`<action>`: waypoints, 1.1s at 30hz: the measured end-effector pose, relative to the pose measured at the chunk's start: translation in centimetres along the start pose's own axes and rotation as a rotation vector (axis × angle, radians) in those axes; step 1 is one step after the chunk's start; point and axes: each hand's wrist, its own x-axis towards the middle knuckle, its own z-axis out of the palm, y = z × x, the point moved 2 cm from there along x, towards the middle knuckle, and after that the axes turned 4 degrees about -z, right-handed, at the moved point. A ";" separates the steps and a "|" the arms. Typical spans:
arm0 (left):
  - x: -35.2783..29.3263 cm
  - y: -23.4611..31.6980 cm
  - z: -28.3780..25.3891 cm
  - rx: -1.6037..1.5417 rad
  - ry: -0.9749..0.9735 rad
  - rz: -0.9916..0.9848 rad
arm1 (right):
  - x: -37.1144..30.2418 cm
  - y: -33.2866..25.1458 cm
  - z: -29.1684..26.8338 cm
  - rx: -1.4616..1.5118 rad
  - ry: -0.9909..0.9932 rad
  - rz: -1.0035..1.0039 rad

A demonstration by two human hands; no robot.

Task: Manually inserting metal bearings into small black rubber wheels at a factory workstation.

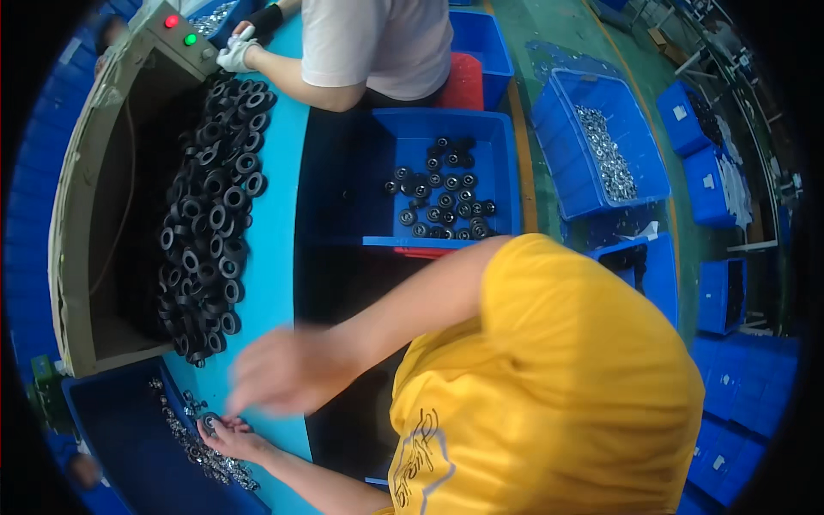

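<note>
Yellow shirt (584,360): black script lettering (422,442) on the front. Blue bins (699,208): white labels (709,182), too small to read

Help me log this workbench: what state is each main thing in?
Red light: lit
Green light: lit
Left hand: holding a black ring
Right hand: motion-blurred, grip unclear
Black ring heap: loose, piled
Blue tray: open, metal parts inside
Bench-side blue bin: open, partly filled with black wheels
Farther blue bin: open, silvery parts inside

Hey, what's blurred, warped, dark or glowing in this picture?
In the head view, the right hand is blurred, the left hand clearer; fisheye distortion bows the tan box, its inside deeply shadowed; the red light and green light glow.
</note>
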 end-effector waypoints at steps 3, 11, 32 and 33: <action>-0.9 2.1 0.7 -0.096 0.029 -0.103 | -8.8 -1.2 -12.1 -0.342 -0.070 0.403; -1.0 1.7 -0.6 -0.011 -0.013 -0.088 | -17.9 -0.1 -17.9 -0.525 -0.345 1.022; -0.8 4.4 0.8 -0.315 -0.112 -0.059 | 5.1 13.8 24.6 0.258 -0.666 0.625; -0.5 4.2 0.4 -0.328 -0.122 -0.034 | 3.9 14.6 25.0 0.306 -0.695 0.654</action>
